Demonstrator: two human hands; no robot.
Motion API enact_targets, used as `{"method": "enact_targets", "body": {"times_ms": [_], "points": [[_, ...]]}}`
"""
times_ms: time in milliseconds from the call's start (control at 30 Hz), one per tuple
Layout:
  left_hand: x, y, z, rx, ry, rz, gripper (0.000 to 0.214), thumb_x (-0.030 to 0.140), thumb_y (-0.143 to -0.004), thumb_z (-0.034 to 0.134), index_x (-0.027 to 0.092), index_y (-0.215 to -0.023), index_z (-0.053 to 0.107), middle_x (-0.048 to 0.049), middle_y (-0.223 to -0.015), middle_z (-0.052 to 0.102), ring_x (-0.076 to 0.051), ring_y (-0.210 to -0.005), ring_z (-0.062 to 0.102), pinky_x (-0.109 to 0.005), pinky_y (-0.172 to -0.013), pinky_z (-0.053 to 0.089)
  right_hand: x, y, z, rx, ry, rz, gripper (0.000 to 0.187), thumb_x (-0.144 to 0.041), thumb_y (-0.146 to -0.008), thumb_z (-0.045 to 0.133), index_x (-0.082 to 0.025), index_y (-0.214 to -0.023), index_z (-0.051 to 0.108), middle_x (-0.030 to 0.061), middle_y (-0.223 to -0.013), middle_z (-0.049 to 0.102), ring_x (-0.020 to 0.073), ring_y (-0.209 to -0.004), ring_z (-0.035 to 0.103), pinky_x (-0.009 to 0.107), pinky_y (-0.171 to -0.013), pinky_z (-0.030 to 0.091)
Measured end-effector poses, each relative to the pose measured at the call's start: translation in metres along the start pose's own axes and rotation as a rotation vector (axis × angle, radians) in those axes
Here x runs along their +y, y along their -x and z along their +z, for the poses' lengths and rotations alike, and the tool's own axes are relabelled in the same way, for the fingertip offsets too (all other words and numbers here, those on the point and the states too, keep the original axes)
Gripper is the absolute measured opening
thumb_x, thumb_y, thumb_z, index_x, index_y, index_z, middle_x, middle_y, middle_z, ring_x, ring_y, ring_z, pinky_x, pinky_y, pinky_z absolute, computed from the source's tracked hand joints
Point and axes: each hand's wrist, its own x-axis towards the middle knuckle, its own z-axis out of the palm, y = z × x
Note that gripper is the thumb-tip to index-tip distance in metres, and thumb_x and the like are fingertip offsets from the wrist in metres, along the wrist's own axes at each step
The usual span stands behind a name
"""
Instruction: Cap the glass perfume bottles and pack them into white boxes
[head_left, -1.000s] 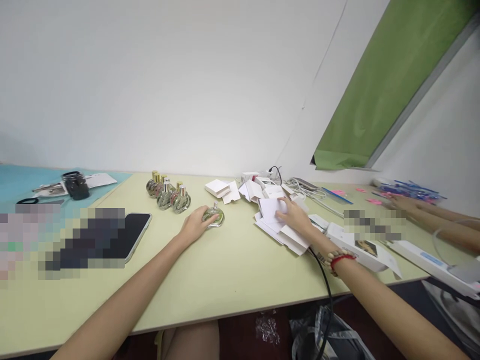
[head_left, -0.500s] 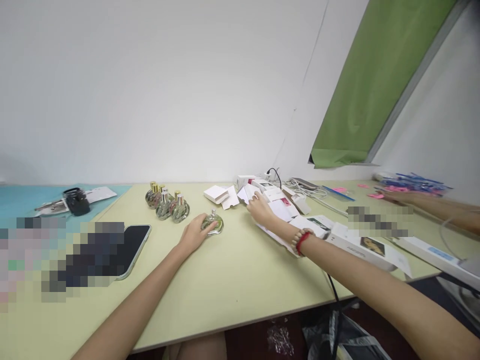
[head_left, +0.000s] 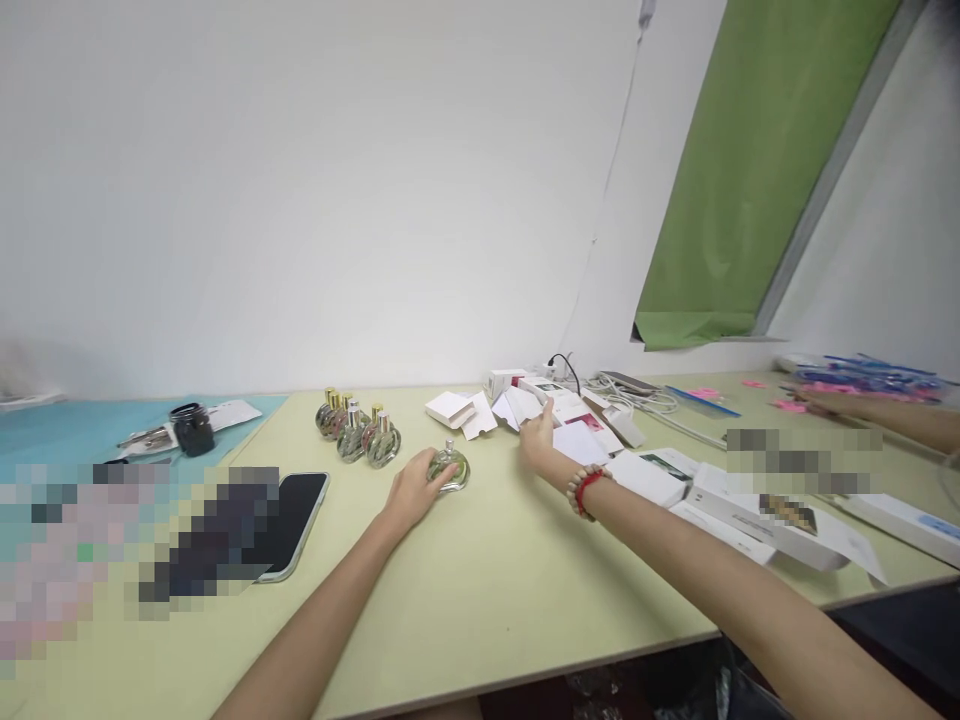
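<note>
Your left hand [head_left: 409,490] rests near the middle of the pale yellow-green table [head_left: 465,610], its grip closed around a small, rounded clear-glass bottle [head_left: 459,473]. The fingers wrap the left side and the thumb lies across the front. The bottle appears upright, low over the tabletop. Note its squat, disc-like outline, the yellow-green tint of its body, the clear, glossy glass along its lower edge and the short, narrow, silvery neck at the top.

Your right hand [head_left: 537,440] reaches forward to the left edge of a heap of white cardboard cartons [head_left: 576,443], some bearing red or dark printed panels. Its fingertips are partly hidden, so you cannot tell how far this grip is open or whether it has hold of a carton. A red-and-beige beaded bracelet [head_left: 586,491] circles your right wrist.

Behind and left of your held bottle stands a cluster of similar round glass bottles [head_left: 384,446], fitted with tall gold or silver caps. Two small, open white cartons [head_left: 450,408] lie beyond your left hand, just left of the heap.
</note>
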Motion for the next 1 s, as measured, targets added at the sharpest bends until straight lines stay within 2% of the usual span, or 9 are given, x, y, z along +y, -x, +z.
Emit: {"method": "enact_targets", "body": {"times_ms": [133,267,367,500,567,667,800,900,1000], "points": [[0.000,0.000,0.000,0.003,-0.010,0.008,0.037,0.054,-0.081,0.037,0.019,-0.072,0.044,0.0003,-0.071,0.051,-0.013,-0.064,0.044,-0.024,-0.057,0.030,-0.001,0.003,-0.002,-0.048,0.326,0.021,0.010,-0.009,-0.055,0.061,-0.018,-0.055,0.057,0.0107,-0.072,0.061,0.0314,-0.101,0.050,0.057,-0.101,-0.005],[0.001,0.000,0.000,0.006,-0.035,0.006,0.038,0.055,-0.081,0.035,0.019,-0.072,0.043,0.0000,-0.072,0.051,-0.013,-0.064,0.045,-0.024,-0.057,0.030,-0.008,0.005,-0.001,-0.138,0.530,-0.011,0.011,-0.005,-0.057,0.057,-0.016,-0.055,0.057,0.0101,-0.067,0.060,0.0275,-0.090,0.056,0.053,-0.102,-0.001],[0.002,0.001,0.000,0.008,-0.057,-0.007,0.039,0.056,-0.081,0.034,0.019,-0.072,0.042,0.0005,-0.072,0.051,-0.013,-0.063,0.044,-0.023,-0.057,0.029,-0.014,0.007,0.002,-0.170,0.602,-0.026,0.012,-0.008,-0.060,0.056,-0.014,-0.069,0.061,0.0094,-0.073,0.061,0.0239,-0.086,0.056,0.048,-0.101,0.009],[0.003,0.001,0.000,0.000,-0.077,0.000,0.039,0.055,-0.082,0.033,0.019,-0.073,0.042,0.0012,-0.073,0.051,-0.012,-0.064,0.044,-0.023,-0.057,0.030,-0.018,0.014,0.013,-0.089,0.645,0.026,0.038,-0.016,-0.068,0.052,-0.009,-0.105,0.053,0.0181,-0.106,0.052,0.0285,-0.103,0.046,0.042,-0.090,0.026],[0.004,0.000,0.000,-0.002,-0.086,0.000,0.039,0.055,-0.082,0.033,0.019,-0.073,0.042,0.0013,-0.073,0.051,-0.012,-0.064,0.044,-0.023,-0.057,0.031,-0.017,0.020,0.024,-0.020,0.661,0.099,0.043,-0.020,-0.073,0.048,-0.004,-0.113,0.046,0.0229,-0.112,0.046,0.0317,-0.106,0.042,0.042,-0.086,0.029],[0.005,0.000,0.000,-0.002,-0.088,-0.001,0.038,0.054,-0.083,0.033,0.019,-0.073,0.043,0.0011,-0.073,0.051,-0.012,-0.064,0.045,-0.023,-0.057,0.031,-0.014,0.024,0.038,0.076,0.673,0.202,0.051,-0.031,-0.076,0.046,-0.004,-0.119,0.041,0.0229,-0.114,0.043,0.0323,-0.108,0.037,0.041,-0.086,0.027],[0.006,0.001,0.001,0.005,-0.100,-0.006,0.037,0.054,-0.083,0.033,0.019,-0.074,0.044,0.0011,-0.072,0.052,-0.012,-0.064,0.045,-0.023,-0.057,0.032,-0.004,0.019,0.036,0.135,0.683,0.195,0.044,-0.033,-0.075,0.049,-0.008,-0.111,0.049,0.0188,-0.111,0.044,0.0295,-0.104,0.038,0.040,-0.087,0.025],[0.006,0.001,0.000,-0.002,-0.104,-0.013,0.037,0.053,-0.083,0.033,0.019,-0.076,0.044,0.0011,-0.074,0.052,-0.012,-0.065,0.046,-0.023,-0.058,0.032,0.006,0.014,0.024,0.108,0.699,0.173,0.026,-0.021,-0.077,0.044,-0.010,-0.096,0.058,0.0171,-0.102,0.049,0.0274,-0.099,0.041,0.040,-0.085,0.025],[0.006,0.000,0.000,-0.022,-0.105,-0.013,0.036,0.053,-0.084,0.032,0.019,-0.078,0.045,0.0012,-0.075,0.053,-0.012,-0.066,0.047,-0.023,-0.058,0.032,0.013,0.013,0.017,0.075,0.718,0.196,0.025,-0.019,-0.079,0.040,-0.008,-0.085,0.062,0.0183,-0.096,0.051,0.0278,-0.096,0.042,0.040,-0.083,0.025]]}}
